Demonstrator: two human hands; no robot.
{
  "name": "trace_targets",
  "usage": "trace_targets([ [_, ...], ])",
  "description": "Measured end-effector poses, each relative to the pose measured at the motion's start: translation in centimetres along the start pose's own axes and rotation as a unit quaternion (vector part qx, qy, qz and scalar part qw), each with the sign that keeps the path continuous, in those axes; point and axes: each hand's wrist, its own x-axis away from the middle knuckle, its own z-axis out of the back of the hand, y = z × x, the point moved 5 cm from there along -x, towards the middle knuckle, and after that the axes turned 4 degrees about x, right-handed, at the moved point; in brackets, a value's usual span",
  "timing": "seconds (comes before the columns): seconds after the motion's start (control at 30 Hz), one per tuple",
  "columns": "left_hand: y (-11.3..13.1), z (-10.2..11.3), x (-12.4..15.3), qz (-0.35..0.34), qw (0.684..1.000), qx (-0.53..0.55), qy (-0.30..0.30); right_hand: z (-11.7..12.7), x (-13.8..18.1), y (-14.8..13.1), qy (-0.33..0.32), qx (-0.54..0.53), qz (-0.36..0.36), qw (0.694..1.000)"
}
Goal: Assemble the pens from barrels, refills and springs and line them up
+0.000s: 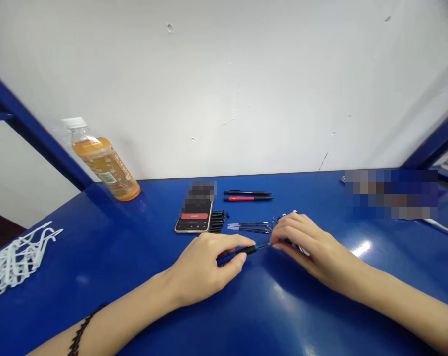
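My left hand (212,262) is closed around a pen barrel (251,249) with a black grip and a blue end, lying nearly level above the table. A thin refill tip (264,245) sticks out of the barrel to the right. At that tip, the fingers of my right hand (301,240) are pinched together; whatever small part they hold is hidden. White and dark pieces (301,250) show partly under the right hand. Just beyond both hands lie several pen refills (249,228) and, further left, several short black pen parts (217,222).
A black pen (247,192) and a red pen (248,199) lie side by side near the wall. Left of them rests a phone (194,222). A drink bottle (104,165) leans at the back left, and white strips (18,262) are heaped at the left edge. A blurred patch covers the back right.
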Motion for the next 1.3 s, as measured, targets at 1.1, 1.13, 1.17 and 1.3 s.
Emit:
trace_targets([
  [1.1,0.0,0.3,0.4,0.025,0.997,0.039,0.066,0.7,-2.6,6.7,-0.106,0.154,-0.106,0.977],
  [1.13,0.0,0.3,0.3,0.023,0.997,0.039,0.065,0.5,-2.7,6.6,-0.108,0.155,-0.104,0.976],
  [1.17,0.1,0.4,0.3,0.021,0.997,0.04,0.065,0.3,-2.8,6.5,-0.11,0.155,-0.103,0.976],
  [1.3,0.0,0.6,0.3,0.021,0.996,0.045,0.072,0.1,-3.2,6.5,-0.095,0.143,-0.109,0.979],
])
